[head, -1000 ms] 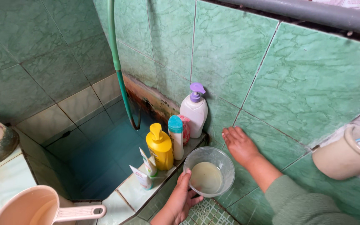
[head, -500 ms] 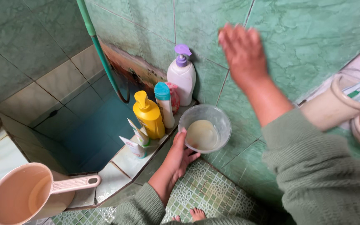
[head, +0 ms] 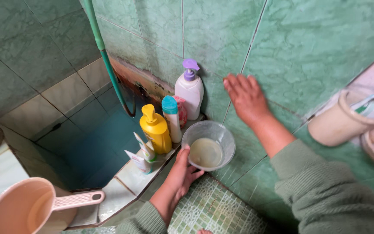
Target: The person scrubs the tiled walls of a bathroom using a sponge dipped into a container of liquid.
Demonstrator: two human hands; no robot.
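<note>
My left hand (head: 182,172) grips the near rim of a clear plastic bowl (head: 208,145) with cloudy pale liquid in its bottom, held beside the ledge of a water tank. My right hand (head: 244,96) lies flat with fingers spread against the green wall tile (head: 317,43), just right of a white pump bottle (head: 190,89) with a purple top. My right sleeve is grey-green.
On the tiled ledge (head: 124,184) stand a yellow bottle (head: 155,129), a white bottle with a teal cap (head: 171,118) and two small tubes (head: 143,154). A pink dipper (head: 27,211) rests at lower left. A green hose (head: 104,56) hangs into the water-filled tank (head: 96,143). A beige mug (head: 339,121) sits right.
My right hand went up the wall and has come back down to the tile beside the pump bottle. The left hand keeps its hold on the bowl. The view shifted slightly.
</note>
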